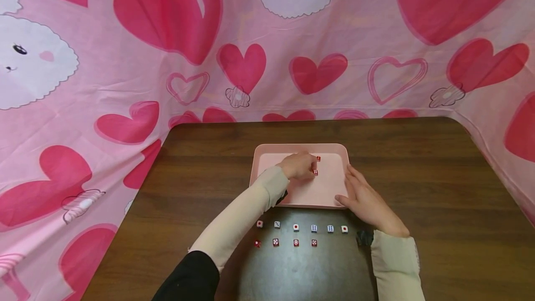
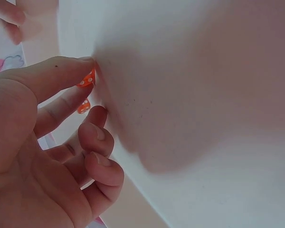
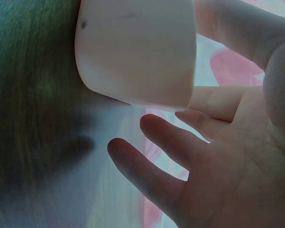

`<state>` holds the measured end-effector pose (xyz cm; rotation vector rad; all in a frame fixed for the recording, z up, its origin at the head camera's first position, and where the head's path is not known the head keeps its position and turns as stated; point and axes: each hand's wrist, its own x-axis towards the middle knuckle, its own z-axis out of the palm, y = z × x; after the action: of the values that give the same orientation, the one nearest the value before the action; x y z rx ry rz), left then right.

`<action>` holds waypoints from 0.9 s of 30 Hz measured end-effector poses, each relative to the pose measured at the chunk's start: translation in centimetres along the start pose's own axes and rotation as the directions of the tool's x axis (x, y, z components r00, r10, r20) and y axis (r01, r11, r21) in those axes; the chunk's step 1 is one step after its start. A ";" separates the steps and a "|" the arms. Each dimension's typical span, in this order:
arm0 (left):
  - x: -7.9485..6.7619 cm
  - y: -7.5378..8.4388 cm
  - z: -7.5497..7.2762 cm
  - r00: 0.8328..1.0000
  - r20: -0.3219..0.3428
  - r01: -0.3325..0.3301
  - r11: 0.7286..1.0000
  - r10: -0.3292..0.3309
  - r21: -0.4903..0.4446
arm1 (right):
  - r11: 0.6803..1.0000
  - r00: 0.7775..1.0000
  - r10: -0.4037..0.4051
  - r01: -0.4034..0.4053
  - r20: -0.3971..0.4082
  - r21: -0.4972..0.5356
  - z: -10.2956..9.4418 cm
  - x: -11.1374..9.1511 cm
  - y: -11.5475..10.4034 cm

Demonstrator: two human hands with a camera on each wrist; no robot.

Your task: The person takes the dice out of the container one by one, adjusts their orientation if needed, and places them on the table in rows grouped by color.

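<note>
My left hand (image 1: 299, 165) reaches over a pink tray (image 1: 326, 194) and pinches a red die (image 2: 88, 78) with white pips between thumb and index finger, close to the tray floor. A second red die (image 1: 318, 158) sits just beyond the fingertips, partly hidden behind the index finger in the left wrist view. At the tray's front right corner is my right hand (image 1: 368, 201). Its thumb lies over the rim, while the other fingers, mostly straight, rest along the outer right side; in the right wrist view the lower fingers (image 3: 149, 175) are spread beside the tray wall.
On the wooden table (image 1: 200, 166) in front of the tray, several white dice (image 1: 296, 228) form a row. Several red dice (image 1: 296, 243) line up nearer to me. A pink heart-patterned cloth (image 1: 276, 101) hangs behind the table and along both sides.
</note>
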<state>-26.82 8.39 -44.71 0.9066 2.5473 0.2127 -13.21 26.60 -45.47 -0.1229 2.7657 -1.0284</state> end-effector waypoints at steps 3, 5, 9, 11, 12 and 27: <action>0.0 0.0 0.0 1.000 0.003 -0.001 1.000 0.001 0.001 | 1.000 1.000 0.004 -0.004 0.001 0.004 0.0 0.0 0.0; 0.0 0.0 0.0 1.000 0.001 -0.004 1.000 0.004 0.009 | 1.000 1.000 0.006 -0.006 0.002 0.003 0.0 0.0 -0.1; 0.0 0.0 0.0 1.000 -0.006 -0.016 1.000 0.017 0.024 | 1.000 1.000 0.006 -0.006 0.002 0.004 0.0 -0.1 -0.1; 0.0 -0.1 -0.1 1.000 -0.011 -0.019 0.999 0.020 0.030 | 1.000 1.000 0.005 -0.005 0.001 0.004 -0.1 -0.1 -0.1; -0.1 -0.1 -0.1 1.000 -0.012 -0.020 0.999 0.020 0.029 | 1.000 1.000 0.004 -0.004 0.001 0.006 -0.1 -0.1 -0.1; -0.6 -0.4 -0.4 0.999 -0.033 0.021 0.999 -0.020 0.030 | 1.000 1.000 0.003 -0.003 0.002 0.002 0.0 0.0 -0.1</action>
<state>-26.78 7.72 -44.24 0.8949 2.5956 0.1842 -13.17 26.51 -45.41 -0.1188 2.7621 -1.0296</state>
